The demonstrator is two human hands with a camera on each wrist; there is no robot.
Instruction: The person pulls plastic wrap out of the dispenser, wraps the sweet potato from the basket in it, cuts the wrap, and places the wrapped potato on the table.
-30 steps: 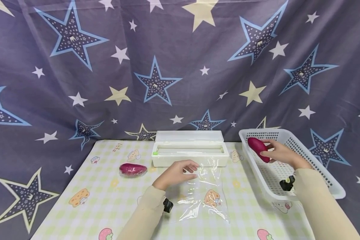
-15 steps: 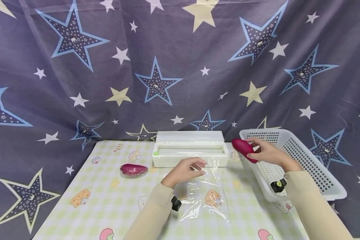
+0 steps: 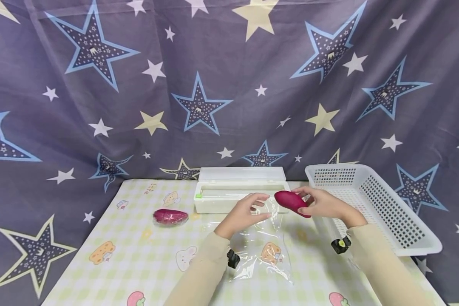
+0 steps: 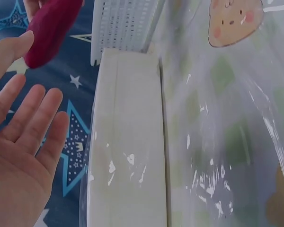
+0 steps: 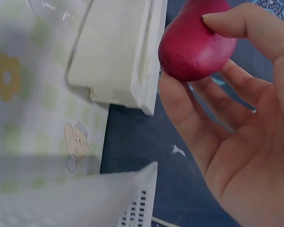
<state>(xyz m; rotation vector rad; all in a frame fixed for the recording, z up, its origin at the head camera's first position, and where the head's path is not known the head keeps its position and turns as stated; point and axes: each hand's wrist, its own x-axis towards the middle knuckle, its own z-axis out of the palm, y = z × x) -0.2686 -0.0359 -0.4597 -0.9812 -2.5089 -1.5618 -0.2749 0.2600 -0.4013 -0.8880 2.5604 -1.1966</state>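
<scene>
A smooth purple-red sweet potato [image 3: 290, 201] is held up above the table by my right hand [image 3: 325, 205], which pinches its right end between thumb and fingers. My left hand [image 3: 245, 212] is just left of its other end, with fingers spread and palm showing. In the left wrist view the thumb overlaps the sweet potato [image 4: 49, 30]; I cannot tell whether they touch. Below both hands, a sheet of clear cling film [image 3: 248, 250] lies over the table, coming from a white film dispenser box [image 3: 233, 206] with its lid up.
Another purple-red sweet potato [image 3: 170, 217], wrapped in clear film, lies on the left of the table. A white perforated basket [image 3: 382, 208] stands at the right. The checked tablecloth [image 3: 134, 250] covers the table, and a star-patterned curtain [image 3: 229, 119] hangs behind.
My right hand has carried the sweet potato out from over the basket, leftward to above the film's right side. My left hand has moved right and slightly up toward it.
</scene>
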